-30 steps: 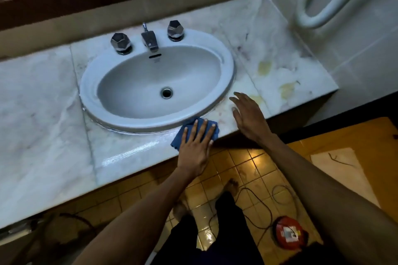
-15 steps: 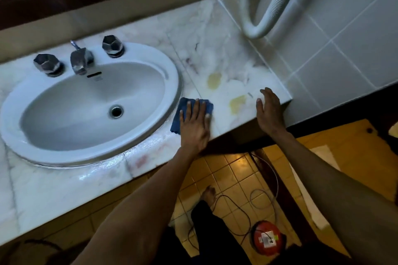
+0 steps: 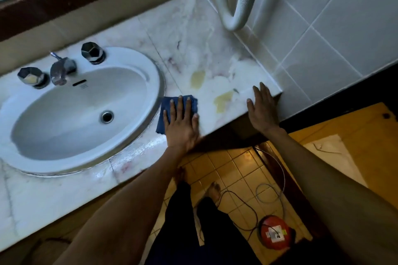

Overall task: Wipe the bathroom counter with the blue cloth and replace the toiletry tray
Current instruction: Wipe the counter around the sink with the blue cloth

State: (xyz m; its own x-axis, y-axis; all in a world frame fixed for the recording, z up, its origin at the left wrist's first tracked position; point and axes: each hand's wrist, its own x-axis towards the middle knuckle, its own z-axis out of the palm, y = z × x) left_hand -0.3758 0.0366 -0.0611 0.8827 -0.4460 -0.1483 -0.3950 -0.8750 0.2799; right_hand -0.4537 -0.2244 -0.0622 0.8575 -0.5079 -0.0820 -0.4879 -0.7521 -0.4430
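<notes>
My left hand (image 3: 181,122) lies flat, fingers spread, pressing the folded blue cloth (image 3: 164,106) onto the marble counter (image 3: 193,49) just right of the white oval sink (image 3: 155,75). My right hand (image 3: 261,109) rests flat and bare on the counter's front right corner, fingers apart. Two yellowish stains (image 3: 223,101) mark the marble between my hands. No toiletry tray is in view.
A chrome tap (image 3: 61,70) with two faceted knobs stands behind the basin. A white ribbed hose (image 3: 241,2) hangs on the tiled right wall. Below, on the yellow tiled floor, are my feet, a cable and a round red device (image 3: 275,234).
The cloth under my left hand slid right along the counter's front edge, from in front of the sink to its right side. My right hand shifted right to the corner. The view panned right.
</notes>
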